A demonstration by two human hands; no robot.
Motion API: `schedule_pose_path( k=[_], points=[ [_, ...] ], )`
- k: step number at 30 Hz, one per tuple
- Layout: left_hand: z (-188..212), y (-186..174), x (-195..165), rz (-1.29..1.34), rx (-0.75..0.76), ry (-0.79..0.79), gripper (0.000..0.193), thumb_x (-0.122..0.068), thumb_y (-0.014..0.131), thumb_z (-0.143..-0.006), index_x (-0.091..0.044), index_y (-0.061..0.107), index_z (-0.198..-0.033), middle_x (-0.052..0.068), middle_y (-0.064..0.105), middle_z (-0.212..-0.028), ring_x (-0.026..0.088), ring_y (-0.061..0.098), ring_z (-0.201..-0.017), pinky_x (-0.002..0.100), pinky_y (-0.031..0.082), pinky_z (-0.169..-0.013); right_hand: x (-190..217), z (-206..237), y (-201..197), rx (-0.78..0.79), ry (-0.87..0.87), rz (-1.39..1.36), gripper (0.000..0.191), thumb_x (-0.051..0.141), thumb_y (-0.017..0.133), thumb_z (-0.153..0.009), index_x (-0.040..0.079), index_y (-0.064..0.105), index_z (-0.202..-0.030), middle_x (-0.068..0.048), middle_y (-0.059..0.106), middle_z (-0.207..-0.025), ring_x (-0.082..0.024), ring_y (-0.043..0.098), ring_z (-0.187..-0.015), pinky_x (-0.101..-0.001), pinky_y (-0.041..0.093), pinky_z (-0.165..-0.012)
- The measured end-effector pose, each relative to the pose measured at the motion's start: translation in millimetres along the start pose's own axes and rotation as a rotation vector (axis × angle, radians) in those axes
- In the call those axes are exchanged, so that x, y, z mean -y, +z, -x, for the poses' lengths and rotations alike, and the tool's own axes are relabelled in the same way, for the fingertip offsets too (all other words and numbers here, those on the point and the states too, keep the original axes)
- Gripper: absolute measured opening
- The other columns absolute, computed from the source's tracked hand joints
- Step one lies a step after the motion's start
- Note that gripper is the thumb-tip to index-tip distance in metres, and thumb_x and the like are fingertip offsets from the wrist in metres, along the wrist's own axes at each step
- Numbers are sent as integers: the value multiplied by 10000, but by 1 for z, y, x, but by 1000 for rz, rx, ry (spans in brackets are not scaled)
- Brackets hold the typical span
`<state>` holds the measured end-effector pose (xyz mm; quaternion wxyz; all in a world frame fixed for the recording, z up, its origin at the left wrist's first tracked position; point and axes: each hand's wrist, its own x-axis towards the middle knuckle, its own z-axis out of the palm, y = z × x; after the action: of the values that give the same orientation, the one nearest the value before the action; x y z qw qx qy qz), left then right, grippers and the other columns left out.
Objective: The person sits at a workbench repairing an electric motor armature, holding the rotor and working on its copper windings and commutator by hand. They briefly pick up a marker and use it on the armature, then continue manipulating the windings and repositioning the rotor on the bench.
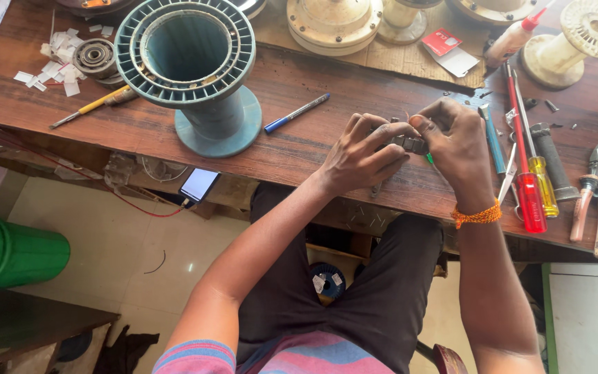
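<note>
Your striped shirt [292,354] and dark trousers [354,277] fill the bottom of the view, your forearms reaching up from them to the wooden workbench [313,83]. Your left hand [365,152] and right hand [455,142] meet just above the bench's near edge, both pinched on a small dark metal part [410,144] held between your fingertips; it sits at the middle of the bench front, mostly hidden by your fingers. An orange thread band [477,215] circles your right wrist. Just right of that hand lie a red-handled screwdriver [526,180] and a yellow-handled screwdriver [540,173], with pliers [593,197] further right. A blue pen [297,113] lies left of your hands, beside a large teal spool [192,69]
</note>
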<state>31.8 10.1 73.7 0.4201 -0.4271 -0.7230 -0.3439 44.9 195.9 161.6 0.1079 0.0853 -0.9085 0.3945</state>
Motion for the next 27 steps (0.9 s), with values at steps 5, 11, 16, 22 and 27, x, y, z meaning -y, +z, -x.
schedule_pose_path(
  k=[5,11,16,22,27],
  points=[
    [-3,3,3,122,-3,-92,302,-149,810,-912,-133,523,-1005,-24,663,-1329,229,555,-1050,393,455,-960,-13,16,-6,-112,-17,-91,116,85,763,-998,-12,746,-1060,-93,743,-948,-118,678,-868,-263,533,-780],
    [-2,2,3,199,8,-150,333,-125,800,-909,-137,481,-1004,-25,683,-1309,237,561,-1018,386,453,-958,-30,53,-11,-156,-23,-229,67,19,733,-1011,-5,723,-1072,-52,754,-997,-77,685,-902,-237,534,-807],
    [-2,3,3,202,15,-157,349,-132,804,-914,-134,468,-1011,-25,687,-1314,247,569,-1035,389,448,-962,-39,80,14,-156,-39,-233,60,-13,740,-982,-11,717,-1037,-54,738,-908,-61,653,-831,-226,513,-739],
    [1,6,7,134,18,-82,347,-191,810,-911,-205,545,-1134,-61,611,-1372,237,563,-1096,392,437,-985,-50,90,33,-145,-167,-264,74,-43,731,-949,-4,716,-1010,-43,745,-892,-45,661,-796,-222,518,-694],
    [5,4,4,-113,64,68,356,-247,790,-900,-356,670,-1216,-76,517,-1366,189,553,-1191,372,459,-1007,-47,97,43,-111,-131,-247,70,-37,756,-926,1,729,-979,-26,726,-799,-30,614,-700,-220,482,-620]
  ],
)
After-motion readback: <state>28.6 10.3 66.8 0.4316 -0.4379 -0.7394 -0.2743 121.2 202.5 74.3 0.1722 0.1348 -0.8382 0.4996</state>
